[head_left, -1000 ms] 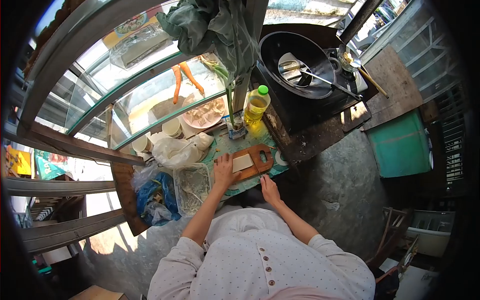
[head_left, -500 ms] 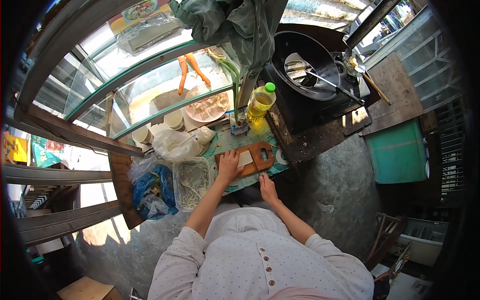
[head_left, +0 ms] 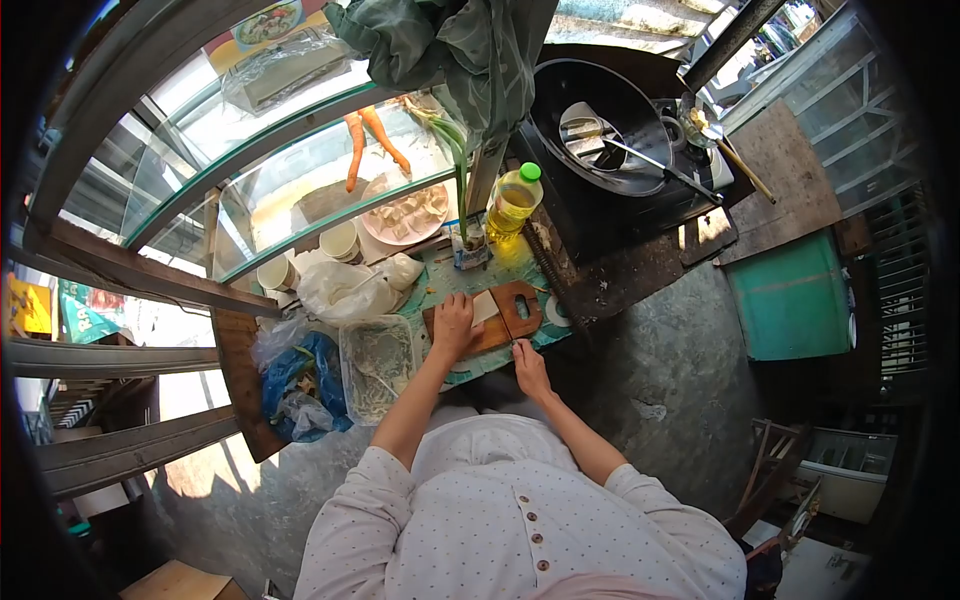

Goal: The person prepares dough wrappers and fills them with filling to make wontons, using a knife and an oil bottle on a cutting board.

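Observation:
A wooden cutting board [head_left: 526,312] with a cut-out handle lies on the green-patterned table top. On it rests a pale white block [head_left: 485,307], flat and smooth on top. My left hand [head_left: 455,322] has its curled fingers on the block's left end, holding it against the board. In my right hand [head_left: 532,372], at the board's near edge, is the handle of a knife [head_left: 503,318]. Its thin dark blade points away from me across the board, along the block's right side.
A clear plastic tub [head_left: 378,368] and a blue plastic bag [head_left: 318,385] stand left. Behind are an oil bottle [head_left: 513,200], a pink plate [head_left: 405,212] of pale pieces, and carrots [head_left: 373,142] behind glass. A wok [head_left: 600,125] with utensils sits back right.
The whole view has shifted slightly, so the table's things sit a little farther left and up. Both hands keep nearly the same places at the board.

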`<state>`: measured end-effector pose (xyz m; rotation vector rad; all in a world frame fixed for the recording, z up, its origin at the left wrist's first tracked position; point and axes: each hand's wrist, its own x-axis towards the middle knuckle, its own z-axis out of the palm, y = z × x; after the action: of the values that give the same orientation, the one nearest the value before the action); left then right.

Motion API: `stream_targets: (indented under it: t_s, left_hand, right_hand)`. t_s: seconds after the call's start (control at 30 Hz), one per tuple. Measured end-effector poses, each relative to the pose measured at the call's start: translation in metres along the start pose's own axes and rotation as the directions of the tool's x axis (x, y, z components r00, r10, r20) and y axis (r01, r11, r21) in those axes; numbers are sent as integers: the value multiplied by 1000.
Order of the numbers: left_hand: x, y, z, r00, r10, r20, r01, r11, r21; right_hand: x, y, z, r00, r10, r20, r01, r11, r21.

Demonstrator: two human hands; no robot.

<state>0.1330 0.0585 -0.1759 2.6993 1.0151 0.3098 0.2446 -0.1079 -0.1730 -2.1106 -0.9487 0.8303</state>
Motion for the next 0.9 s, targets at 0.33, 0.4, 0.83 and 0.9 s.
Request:
stream_targets:
  t_s: [0.33, 0.4, 0.83, 0.9]
  left_hand:
    - [-4, 4, -4, 999, -38, 2, 38, 999, 18]
    - [-4, 4, -2, 999, -42, 1, 42, 999, 15]
    - [-25, -17, -34, 985, -153, 86, 163, 978, -128]
    - [-28, -19, -33, 982, -159, 98, 173, 971, -163]
  right_hand:
    - [1, 2, -6, 999, -38, 8, 39, 997, -63]
    - [1, 1, -6, 1000, -28, 5, 28, 997, -76]
    - [-12, -13, 11, 998, 55, -10, -55, 998, -19]
    - [-14, -10, 16, 997, 78, 24, -77, 996, -34]
